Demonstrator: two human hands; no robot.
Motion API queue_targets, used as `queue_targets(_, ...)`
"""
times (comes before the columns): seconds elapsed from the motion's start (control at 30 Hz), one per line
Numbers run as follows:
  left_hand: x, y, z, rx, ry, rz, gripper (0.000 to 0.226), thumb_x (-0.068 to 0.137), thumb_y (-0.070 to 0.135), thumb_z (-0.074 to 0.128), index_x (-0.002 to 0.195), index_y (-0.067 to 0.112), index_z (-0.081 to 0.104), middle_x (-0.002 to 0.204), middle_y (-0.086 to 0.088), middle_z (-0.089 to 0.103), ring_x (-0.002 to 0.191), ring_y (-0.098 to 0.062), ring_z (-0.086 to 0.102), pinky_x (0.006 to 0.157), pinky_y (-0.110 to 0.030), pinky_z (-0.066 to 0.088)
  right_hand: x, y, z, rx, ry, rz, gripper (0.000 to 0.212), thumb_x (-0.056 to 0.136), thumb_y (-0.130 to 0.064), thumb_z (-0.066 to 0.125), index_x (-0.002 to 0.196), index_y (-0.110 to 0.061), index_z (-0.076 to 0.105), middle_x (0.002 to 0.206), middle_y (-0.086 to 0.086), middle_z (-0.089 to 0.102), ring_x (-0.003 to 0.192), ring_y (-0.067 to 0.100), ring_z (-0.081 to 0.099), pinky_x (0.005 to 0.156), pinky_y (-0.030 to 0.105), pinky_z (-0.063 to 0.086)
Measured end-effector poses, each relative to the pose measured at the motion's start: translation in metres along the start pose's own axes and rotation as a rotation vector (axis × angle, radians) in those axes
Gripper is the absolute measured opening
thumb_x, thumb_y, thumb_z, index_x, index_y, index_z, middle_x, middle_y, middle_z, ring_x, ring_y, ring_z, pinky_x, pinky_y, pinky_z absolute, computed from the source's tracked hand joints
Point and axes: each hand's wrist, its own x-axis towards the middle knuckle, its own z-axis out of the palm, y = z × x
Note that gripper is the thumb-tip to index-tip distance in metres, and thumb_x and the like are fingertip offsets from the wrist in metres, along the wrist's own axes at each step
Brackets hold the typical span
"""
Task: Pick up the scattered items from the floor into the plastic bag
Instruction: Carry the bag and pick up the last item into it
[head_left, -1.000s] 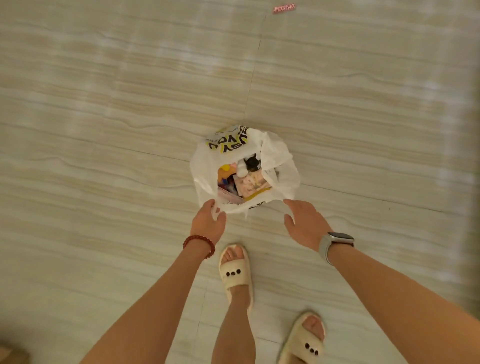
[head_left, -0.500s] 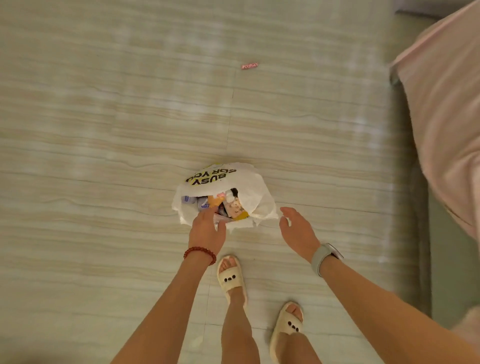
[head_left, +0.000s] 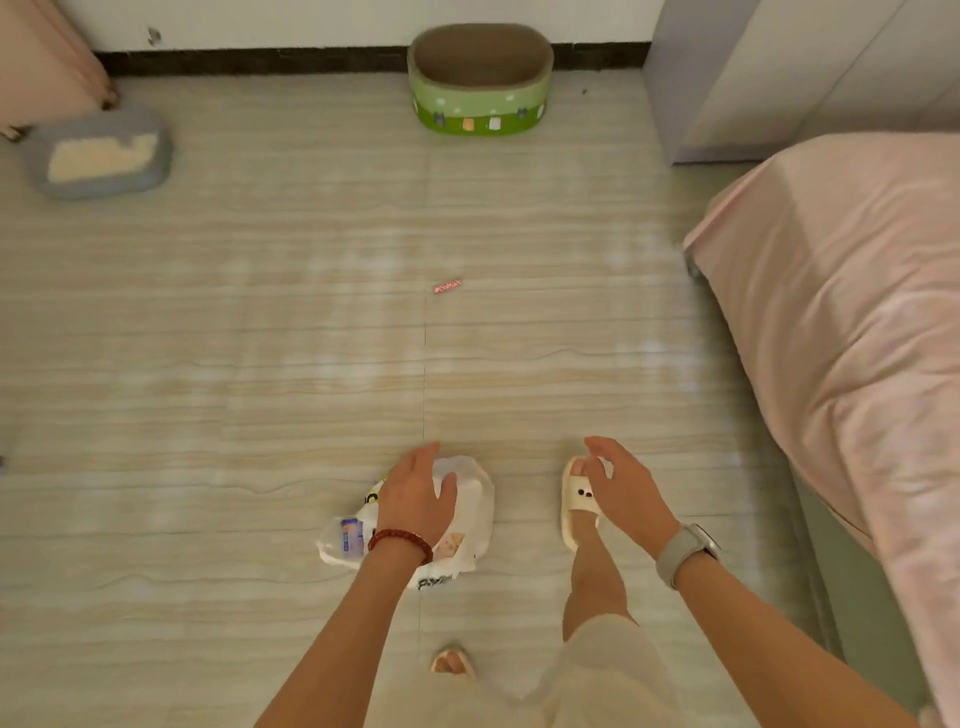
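The white plastic bag (head_left: 475, 499) with black and yellow print sits slumped on the floor near my feet. A blue and white packet (head_left: 352, 535) shows through its left side. My left hand (head_left: 415, 499) hovers over the bag with fingers straight and thumb spread, and I see no grip on it. My right hand (head_left: 623, 493) is held open to the right, above my slippered foot, holding nothing. One small pink wrapper (head_left: 448, 286) lies on the tiles well ahead of the bag.
A green oval cat basket (head_left: 480, 104) stands against the far wall. A grey tray (head_left: 96, 153) with pale filling sits at far left. A bed with a pink sheet (head_left: 857, 312) fills the right side, behind it a grey cabinet (head_left: 779, 78).
My left hand has let go of the bag's edge and now hovers over it. My view has lifted, showing more of the room. My right foot has stepped forward beside the bag.
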Motion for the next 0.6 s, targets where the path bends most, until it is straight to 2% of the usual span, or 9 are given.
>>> queue_targets(0.13,0.080,0.068,-0.013,0.076,0.048,-0.021,0.051,0.092,0.029,0.045,0.140,0.016,0.031,0.146,-0.008,0.034,0.135,-0.024,0.031,0.110,-0.041,0.030,0.079,-0.018,-0.064,-0.054,-0.064,-0.053,0.039,0.097,-0.017,0.037,0.135,-0.011,0.041,0.142,0.006,0.044,0.132,0.021,0.038,0.108,0.029,0.029)
queue_targets(0.37,0.185,0.183,-0.037,-0.008,0.115,-0.093,0.049,0.093,0.027,0.044,0.138,0.016,0.033,0.144,-0.008,0.036,0.132,-0.025,0.035,0.108,-0.041,0.032,0.208,-0.071,-0.159,-0.154,-0.148,-0.098,0.038,0.097,-0.019,0.038,0.133,-0.011,0.043,0.139,0.008,0.047,0.129,0.023,0.041,0.106,0.032,0.033)
queue_targets(0.47,0.222,0.195,-0.050,-0.021,0.137,-0.141,0.047,0.093,0.027,0.044,0.137,0.017,0.035,0.143,-0.007,0.037,0.131,-0.023,0.036,0.108,-0.041,0.032,0.261,-0.103,-0.167,-0.190,-0.222,-0.124,0.038,0.097,-0.018,0.037,0.133,-0.011,0.042,0.139,0.008,0.045,0.130,0.024,0.040,0.105,0.032,0.033)
queue_targets(0.6,0.275,0.180,-0.070,-0.073,0.140,-0.291,0.045,0.093,0.027,0.044,0.136,0.016,0.037,0.142,-0.006,0.039,0.130,-0.023,0.037,0.106,-0.040,0.034,0.331,-0.151,-0.161,-0.260,-0.307,-0.158,0.038,0.096,-0.018,0.037,0.134,-0.012,0.041,0.138,0.009,0.045,0.128,0.024,0.042,0.105,0.032,0.035)
